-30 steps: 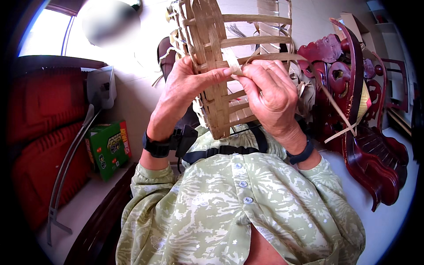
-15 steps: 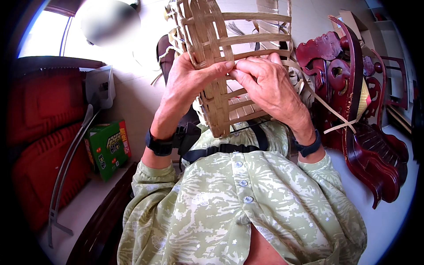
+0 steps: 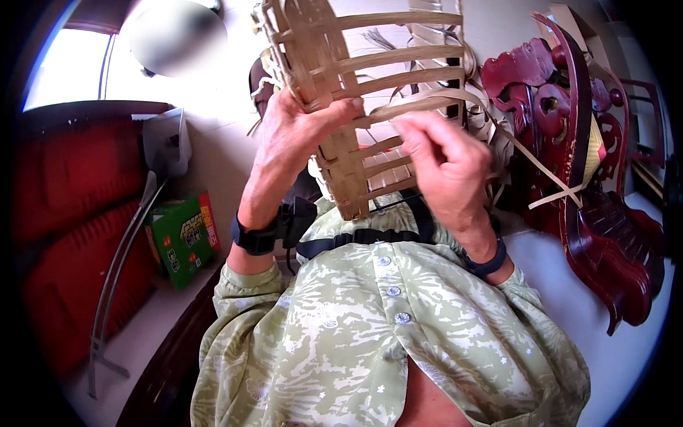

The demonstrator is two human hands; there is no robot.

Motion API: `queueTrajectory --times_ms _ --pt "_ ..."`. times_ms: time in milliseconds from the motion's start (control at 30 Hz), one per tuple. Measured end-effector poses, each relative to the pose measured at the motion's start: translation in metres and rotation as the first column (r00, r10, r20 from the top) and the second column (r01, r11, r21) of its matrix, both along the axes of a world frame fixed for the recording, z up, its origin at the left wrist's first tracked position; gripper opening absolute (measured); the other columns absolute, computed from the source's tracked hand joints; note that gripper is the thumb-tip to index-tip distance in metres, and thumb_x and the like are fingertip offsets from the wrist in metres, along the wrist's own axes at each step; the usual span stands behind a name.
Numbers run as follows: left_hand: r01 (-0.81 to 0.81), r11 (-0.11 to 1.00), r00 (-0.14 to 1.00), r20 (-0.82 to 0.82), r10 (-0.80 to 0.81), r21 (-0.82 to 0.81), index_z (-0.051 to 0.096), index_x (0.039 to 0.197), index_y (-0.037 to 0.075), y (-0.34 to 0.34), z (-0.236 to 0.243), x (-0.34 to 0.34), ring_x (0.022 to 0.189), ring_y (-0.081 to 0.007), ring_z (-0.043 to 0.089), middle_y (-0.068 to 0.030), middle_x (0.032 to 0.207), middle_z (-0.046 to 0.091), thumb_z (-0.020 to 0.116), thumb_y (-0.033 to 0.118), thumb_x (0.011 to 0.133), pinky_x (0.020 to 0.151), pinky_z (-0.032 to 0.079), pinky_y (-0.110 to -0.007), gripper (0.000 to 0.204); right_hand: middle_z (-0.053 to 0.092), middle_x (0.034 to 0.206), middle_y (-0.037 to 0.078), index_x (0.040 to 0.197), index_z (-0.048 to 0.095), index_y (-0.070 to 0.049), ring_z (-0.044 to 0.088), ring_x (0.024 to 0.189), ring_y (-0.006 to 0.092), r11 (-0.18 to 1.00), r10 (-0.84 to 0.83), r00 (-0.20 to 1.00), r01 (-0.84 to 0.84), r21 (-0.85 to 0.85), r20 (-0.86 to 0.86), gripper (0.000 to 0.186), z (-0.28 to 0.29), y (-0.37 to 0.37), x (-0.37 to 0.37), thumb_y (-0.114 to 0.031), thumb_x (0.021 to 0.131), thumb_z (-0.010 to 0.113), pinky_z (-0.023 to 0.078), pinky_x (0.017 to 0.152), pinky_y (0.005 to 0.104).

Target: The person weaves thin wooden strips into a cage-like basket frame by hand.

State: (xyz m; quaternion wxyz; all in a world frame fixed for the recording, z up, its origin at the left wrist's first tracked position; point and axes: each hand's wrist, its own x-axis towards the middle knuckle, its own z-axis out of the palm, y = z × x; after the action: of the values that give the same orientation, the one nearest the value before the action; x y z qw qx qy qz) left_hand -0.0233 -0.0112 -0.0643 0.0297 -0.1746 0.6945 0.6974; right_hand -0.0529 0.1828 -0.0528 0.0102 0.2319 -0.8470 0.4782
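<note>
A half-woven basket of flat tan strips stands tilted over my lap, its left side close-woven and its right side open, with separate crosswise strips. My left hand is closed on the woven edge, thumb on the near face and the other fingers behind it. Just right of that thumb, a loose strip runs across the open side and bends off to the right. My right hand is in front of the open strips, its fingers curled but smeared by motion; whether they hold anything is not visible.
At right stands a carved dark-red wooden chair, with a long loose strip hanging against it. To the left are red cushions, a green box and a curved metal stand. A round, blurred pale object is at upper left.
My right hand has drawn back from the weave, down and to the right, away from my left thumb. The left hand keeps its grip while the basket shifts slightly left.
</note>
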Motion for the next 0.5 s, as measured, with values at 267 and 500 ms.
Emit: queueTrajectory --times_ms 267,500 --pt "-0.024 1.000 1.000 0.016 0.024 -0.002 0.070 0.103 -0.001 0.010 0.019 -0.001 0.078 -0.0098 0.062 -0.0031 0.088 0.071 0.069 0.012 0.086 0.072 0.049 -0.026 0.022 0.068 0.069 0.007 0.123 0.057 0.004 0.047 0.042 0.0055 0.926 0.282 0.541 0.063 -0.372 0.792 0.033 -0.011 -0.005 0.012 -0.013 0.094 0.060 0.035 0.036 0.0228" --pt "0.008 0.993 1.000 0.001 -0.008 0.120 0.071 0.101 0.002 0.002 0.002 0.000 0.077 -0.0084 0.064 -0.0033 0.088 0.072 0.074 0.016 0.087 0.072 0.050 -0.025 0.021 0.065 0.066 0.003 0.103 0.067 -0.001 0.047 0.041 0.0049 0.920 0.229 0.615 0.116 -0.374 0.755 0.016 -0.018 -0.011 0.013 -0.014 0.096 0.060 0.035 0.037 0.0218"
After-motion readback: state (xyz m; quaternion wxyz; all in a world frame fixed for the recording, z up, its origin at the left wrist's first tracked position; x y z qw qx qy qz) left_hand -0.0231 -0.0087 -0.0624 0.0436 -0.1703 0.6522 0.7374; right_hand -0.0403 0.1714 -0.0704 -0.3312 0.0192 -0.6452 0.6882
